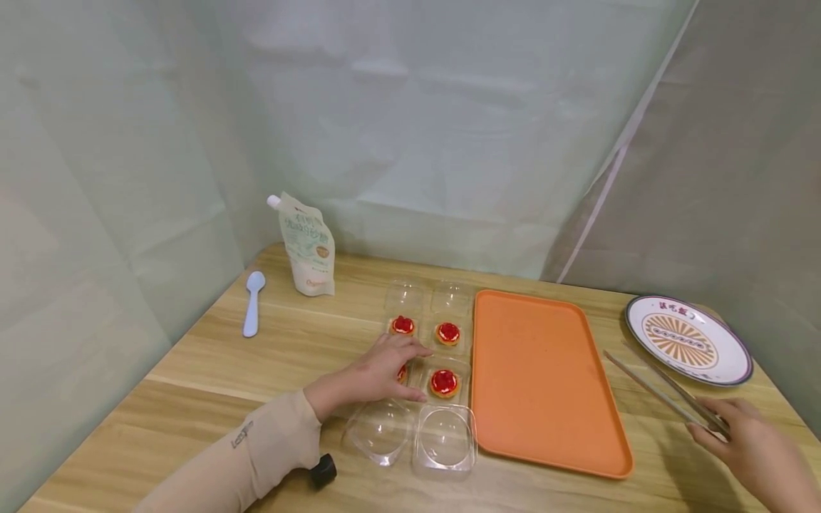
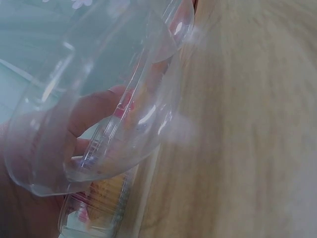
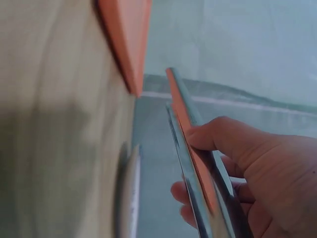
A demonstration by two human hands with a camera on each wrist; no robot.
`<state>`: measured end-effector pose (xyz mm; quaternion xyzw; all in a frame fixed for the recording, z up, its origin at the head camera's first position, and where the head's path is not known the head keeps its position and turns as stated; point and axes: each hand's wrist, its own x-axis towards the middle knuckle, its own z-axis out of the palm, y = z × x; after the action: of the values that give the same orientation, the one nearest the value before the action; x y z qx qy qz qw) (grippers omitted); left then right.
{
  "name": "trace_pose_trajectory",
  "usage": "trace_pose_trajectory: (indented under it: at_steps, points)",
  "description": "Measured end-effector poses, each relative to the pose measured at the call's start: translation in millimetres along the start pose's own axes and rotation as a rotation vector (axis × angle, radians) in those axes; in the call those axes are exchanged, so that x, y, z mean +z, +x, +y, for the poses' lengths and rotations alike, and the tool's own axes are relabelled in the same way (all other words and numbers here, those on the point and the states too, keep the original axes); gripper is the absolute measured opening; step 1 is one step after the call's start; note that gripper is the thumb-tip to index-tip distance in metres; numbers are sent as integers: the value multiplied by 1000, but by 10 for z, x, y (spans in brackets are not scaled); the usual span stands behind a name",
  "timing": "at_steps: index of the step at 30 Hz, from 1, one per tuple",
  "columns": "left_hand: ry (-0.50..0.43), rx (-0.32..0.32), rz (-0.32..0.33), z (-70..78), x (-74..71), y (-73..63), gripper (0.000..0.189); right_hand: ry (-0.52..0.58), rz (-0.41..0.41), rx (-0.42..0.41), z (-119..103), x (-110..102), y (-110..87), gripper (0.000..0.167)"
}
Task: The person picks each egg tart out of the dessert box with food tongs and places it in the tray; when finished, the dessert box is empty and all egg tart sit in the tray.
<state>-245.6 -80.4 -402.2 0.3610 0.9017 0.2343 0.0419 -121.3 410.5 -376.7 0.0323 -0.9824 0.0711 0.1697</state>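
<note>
Currently pinching metal tongs with the right hand at the near right, tips apart, just right of the orange tray and near the patterned plate. Spreading the left hand over the near-left tart, thumb away from fingers; cannot tell whether touching its clear container. Seen left of the tray in two rows: four red-topped tarts in open containers. Farther left: a pouch and a blue spoon.

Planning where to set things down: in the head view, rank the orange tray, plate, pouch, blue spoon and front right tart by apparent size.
1. Orange tray
2. Plate
3. Pouch
4. Blue spoon and front right tart: too alike to rank; the spoon looks longer, the tart wider.
</note>
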Motion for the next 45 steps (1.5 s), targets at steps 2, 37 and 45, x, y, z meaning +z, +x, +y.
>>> trace_pose_trajectory:
  at_steps: [2, 37, 45]
  points:
    - [-4, 2, 2, -7, 3, 4, 73, -1, 57, -58, -48, -37, 12, 38]
    - [12, 34, 12, -22, 4, 4, 71, 60, 80, -569, -877, -449, 545, 43]
    - [12, 38, 11, -34, 10, 22, 71, 130, -21, -614, -1113, -370, 648, 33]
